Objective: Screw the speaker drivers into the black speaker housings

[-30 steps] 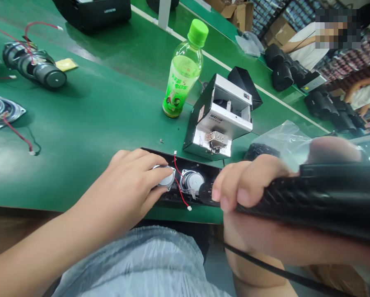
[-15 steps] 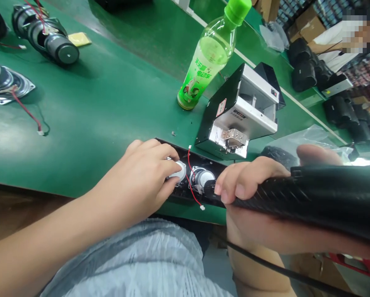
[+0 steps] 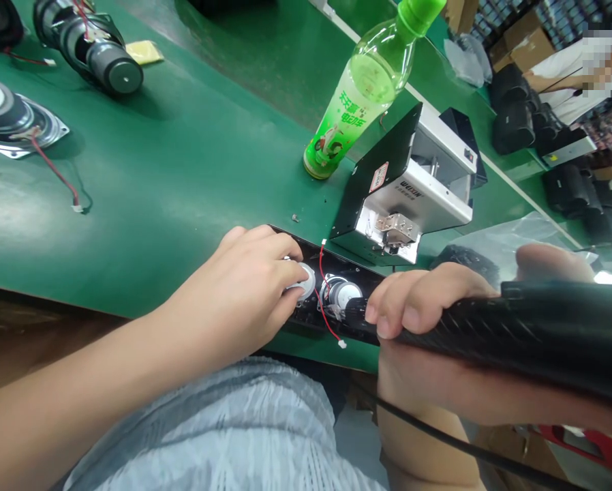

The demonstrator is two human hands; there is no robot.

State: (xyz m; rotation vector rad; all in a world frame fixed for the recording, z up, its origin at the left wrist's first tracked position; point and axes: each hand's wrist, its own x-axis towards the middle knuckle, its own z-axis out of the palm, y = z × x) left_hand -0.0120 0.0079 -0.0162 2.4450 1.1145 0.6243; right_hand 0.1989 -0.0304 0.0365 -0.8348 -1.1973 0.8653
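A long black panel (image 3: 313,319) lies along the front edge of the green table. My left hand (image 3: 257,279) is closed round a small speaker (image 3: 302,281) on that panel, thumb and fingers at its pale round back. Just right of it sits a second small speaker (image 3: 343,293), with red wires (image 3: 326,317) ending in white plugs. My right hand (image 3: 413,307) is wrapped round a black electric screwdriver (image 3: 556,327), held nearly level with its nose over the second speaker. The screwdriver's tip is too dark to make out.
Behind the panel stands a silver and black machine (image 3: 408,184), beside a green drink bottle (image 3: 360,95). Larger speakers (image 3: 17,116) with wires lie at the left, near a yellow pad (image 3: 145,52). A black cable (image 3: 439,440) hangs below my right hand. Another person (image 3: 566,71) is far right.
The whole view has shifted slightly, so the table things appear a little to the right. Both hands keep their hold, and the screwdriver stays over the second speaker.
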